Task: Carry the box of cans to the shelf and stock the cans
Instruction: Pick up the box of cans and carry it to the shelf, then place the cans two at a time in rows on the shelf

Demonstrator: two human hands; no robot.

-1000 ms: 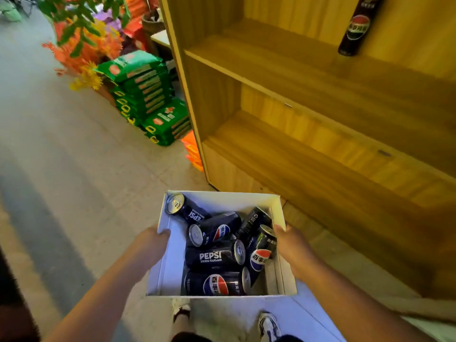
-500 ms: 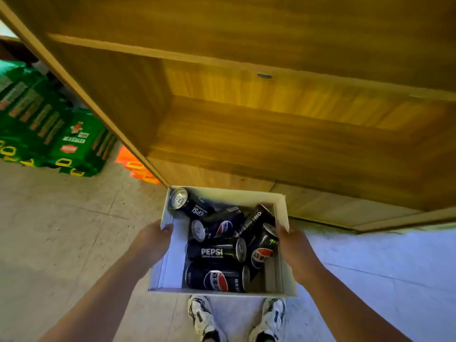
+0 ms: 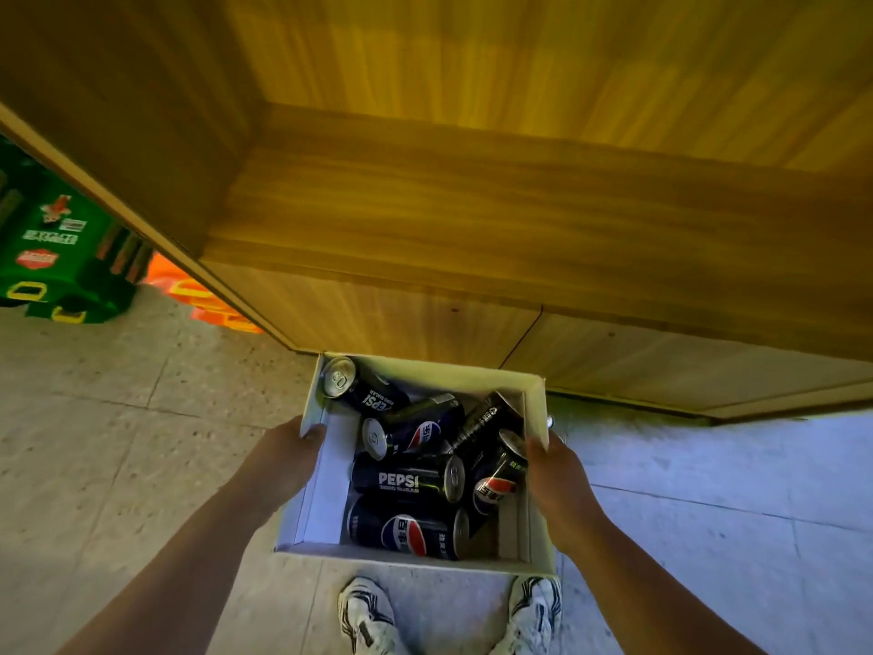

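A white open box (image 3: 326, 494) holds several dark Pepsi cans (image 3: 406, 479) lying jumbled on their sides. My left hand (image 3: 288, 451) grips the box's left wall, fingers over the rim. On the opposite wall, my right hand (image 3: 557, 484) holds the rim the same way. The box hangs above the floor, right in front of the wooden shelf unit. Its lowest shelf board (image 3: 472, 215) lies bare just beyond and above the box.
The shelf's left side panel (image 3: 123, 134) slants down toward the box. Green crates (image 3: 56, 257) and orange items (image 3: 203, 300) stand on the tiled floor (image 3: 118, 418) at left. My two sneakers (image 3: 368, 616) show below the box.
I have stepped up close to the shelf and my view has tilted down. The lowest shelf now fills the top of the frame. Both hands keep their hold on the box.
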